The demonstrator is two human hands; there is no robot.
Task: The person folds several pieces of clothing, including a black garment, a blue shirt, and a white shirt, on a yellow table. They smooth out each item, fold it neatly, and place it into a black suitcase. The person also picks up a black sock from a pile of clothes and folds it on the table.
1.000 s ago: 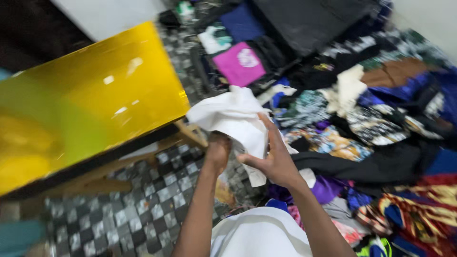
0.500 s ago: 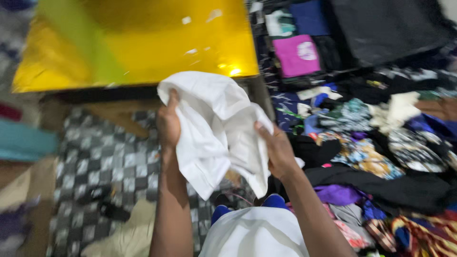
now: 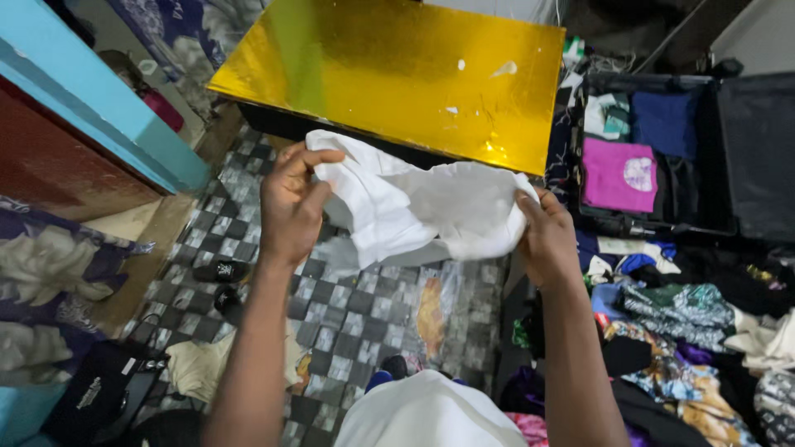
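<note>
Both my hands hold one white garment (image 3: 418,211) up in front of me, stretched between them and still crumpled. My left hand (image 3: 291,197) grips its left end with the fingers curled over the cloth. My right hand (image 3: 545,236) clutches its right end. The garment hangs above a grey checkered floor (image 3: 348,319), just in front of the near edge of a shiny yellow table top (image 3: 389,70).
An open dark suitcase (image 3: 720,157) at the right holds a pink top (image 3: 619,174) and a blue top (image 3: 662,124). A heap of mixed clothes (image 3: 696,331) covers the floor at the right. A turquoise edge (image 3: 91,108) runs along the left. A dark bag (image 3: 95,389) lies at lower left.
My hands have moved apart, spreading the white garment wider. My view has swung left, so the yellow table top sits more centred and the suitcase is at the right.
</note>
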